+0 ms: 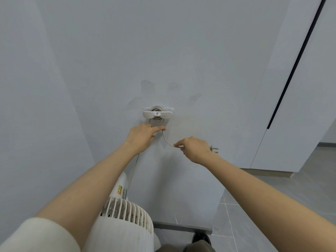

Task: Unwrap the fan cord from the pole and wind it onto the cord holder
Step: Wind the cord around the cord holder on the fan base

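Grey cord (167, 140) spans my two hands, just below the wall-mounted cord holder (157, 114).

White holder sits directly above my left hand (142, 135), with several turns of cord already coiled behind its front plate. My left hand presses its fingertips on the cord against the wall (163, 51), fingers narrow. My right hand (195, 149) is pinched shut on the cord lower and to the right, the plug (214, 149) projecting just beyond its knuckles. The slack curves between both hands. The white fan (127, 215) stands below my left forearm.
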Demonstrator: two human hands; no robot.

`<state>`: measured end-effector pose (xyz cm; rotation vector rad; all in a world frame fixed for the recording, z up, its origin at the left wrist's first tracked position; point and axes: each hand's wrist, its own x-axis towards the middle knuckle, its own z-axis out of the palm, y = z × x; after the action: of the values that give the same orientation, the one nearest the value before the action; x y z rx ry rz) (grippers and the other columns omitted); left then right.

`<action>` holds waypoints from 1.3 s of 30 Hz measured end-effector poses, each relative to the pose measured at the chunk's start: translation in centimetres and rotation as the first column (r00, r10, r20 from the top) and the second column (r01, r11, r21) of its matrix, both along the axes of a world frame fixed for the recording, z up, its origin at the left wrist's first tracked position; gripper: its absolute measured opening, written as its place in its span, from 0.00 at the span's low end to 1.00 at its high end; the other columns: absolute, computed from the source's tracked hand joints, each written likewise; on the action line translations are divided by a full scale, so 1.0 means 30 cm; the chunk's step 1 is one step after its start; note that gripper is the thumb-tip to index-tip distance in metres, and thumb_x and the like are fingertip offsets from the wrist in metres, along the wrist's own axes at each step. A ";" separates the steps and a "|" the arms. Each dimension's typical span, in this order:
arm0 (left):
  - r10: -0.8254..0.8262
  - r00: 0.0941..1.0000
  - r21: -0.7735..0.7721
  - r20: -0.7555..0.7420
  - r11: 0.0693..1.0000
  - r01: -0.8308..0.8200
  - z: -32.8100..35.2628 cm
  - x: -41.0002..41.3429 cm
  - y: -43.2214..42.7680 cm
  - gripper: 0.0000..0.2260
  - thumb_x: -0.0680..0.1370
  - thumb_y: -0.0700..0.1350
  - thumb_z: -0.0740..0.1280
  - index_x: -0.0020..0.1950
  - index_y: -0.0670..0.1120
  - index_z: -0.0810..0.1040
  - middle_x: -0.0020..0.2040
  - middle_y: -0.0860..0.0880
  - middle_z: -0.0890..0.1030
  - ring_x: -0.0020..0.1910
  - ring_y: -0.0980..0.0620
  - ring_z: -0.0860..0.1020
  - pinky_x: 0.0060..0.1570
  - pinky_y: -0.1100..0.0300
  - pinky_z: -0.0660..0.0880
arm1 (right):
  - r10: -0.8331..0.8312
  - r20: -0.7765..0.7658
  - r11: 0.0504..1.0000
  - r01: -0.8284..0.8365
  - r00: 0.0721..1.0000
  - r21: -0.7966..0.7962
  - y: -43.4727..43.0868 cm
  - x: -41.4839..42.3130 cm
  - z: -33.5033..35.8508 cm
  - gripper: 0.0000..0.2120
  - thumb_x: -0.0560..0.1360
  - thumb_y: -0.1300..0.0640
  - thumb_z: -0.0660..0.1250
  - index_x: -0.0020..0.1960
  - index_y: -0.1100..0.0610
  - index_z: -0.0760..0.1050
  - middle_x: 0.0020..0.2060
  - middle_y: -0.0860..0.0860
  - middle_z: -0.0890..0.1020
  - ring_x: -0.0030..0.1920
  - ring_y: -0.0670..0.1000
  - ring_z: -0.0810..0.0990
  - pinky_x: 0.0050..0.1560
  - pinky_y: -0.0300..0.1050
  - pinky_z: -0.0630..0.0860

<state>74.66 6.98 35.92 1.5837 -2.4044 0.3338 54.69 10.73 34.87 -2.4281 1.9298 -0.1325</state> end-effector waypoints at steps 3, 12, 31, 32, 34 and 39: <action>0.038 0.999 0.031 -0.021 0.999 -0.037 -0.005 0.022 0.001 0.20 0.78 0.45 0.60 0.68 0.62 0.66 0.54 0.49 0.78 0.56 0.47 0.76 0.45 0.54 0.74 | -0.004 -0.017 0.978 0.000 1.000 -0.209 0.010 0.000 0.027 0.11 0.81 0.51 0.59 0.58 0.53 0.77 0.54 0.54 0.81 0.53 0.58 0.80 0.43 0.47 0.68; 0.158 0.814 0.283 -0.558 0.959 0.008 -0.007 0.028 -0.031 0.07 0.75 0.54 0.67 0.51 0.58 0.81 0.35 0.53 0.73 0.39 0.52 0.73 0.43 0.59 0.69 | 0.116 0.232 0.928 -0.022 0.966 -0.373 0.017 0.030 0.107 0.10 0.81 0.51 0.59 0.53 0.57 0.72 0.48 0.53 0.80 0.50 0.56 0.76 0.42 0.50 0.72; 0.413 0.103 0.407 -0.905 0.910 -0.074 0.040 0.070 -0.097 0.11 0.70 0.42 0.75 0.50 0.41 0.82 0.38 0.47 0.81 0.29 0.55 0.77 0.21 0.71 0.72 | 0.238 0.294 0.914 -0.112 0.926 -0.389 -0.026 0.152 0.235 0.10 0.83 0.56 0.52 0.54 0.60 0.69 0.52 0.55 0.76 0.52 0.58 0.73 0.47 0.51 0.69; 0.413 0.104 0.407 -0.905 0.910 -0.079 0.048 0.075 -0.100 0.11 0.70 0.42 0.75 0.50 0.41 0.82 0.38 0.47 0.81 0.29 0.55 0.77 0.21 0.71 0.72 | 0.246 0.320 0.919 -0.116 0.915 -0.377 -0.034 0.156 0.238 0.09 0.83 0.57 0.52 0.54 0.61 0.69 0.52 0.56 0.76 0.52 0.58 0.72 0.48 0.51 0.69; 0.404 0.115 0.397 -0.907 0.914 -0.081 0.067 0.083 -0.105 0.13 0.70 0.43 0.75 0.52 0.40 0.82 0.39 0.47 0.81 0.30 0.54 0.78 0.21 0.71 0.72 | 0.251 0.355 0.926 -0.116 0.901 -0.359 -0.045 0.164 0.245 0.09 0.82 0.59 0.52 0.53 0.61 0.69 0.52 0.56 0.76 0.52 0.58 0.72 0.49 0.53 0.70; 0.327 0.234 0.306 -0.916 0.944 -0.122 0.119 0.091 -0.101 0.09 0.73 0.42 0.72 0.52 0.41 0.82 0.42 0.46 0.82 0.35 0.50 0.79 0.29 0.66 0.79 | 0.232 0.467 0.935 -0.063 0.853 -0.349 -0.058 0.182 0.262 0.10 0.82 0.59 0.52 0.54 0.62 0.70 0.51 0.57 0.77 0.50 0.57 0.73 0.50 0.52 0.72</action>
<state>77.38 3.94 39.48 1.4838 -1.1987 -0.6927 60.16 8.99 42.74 -2.3751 1.5695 -1.0422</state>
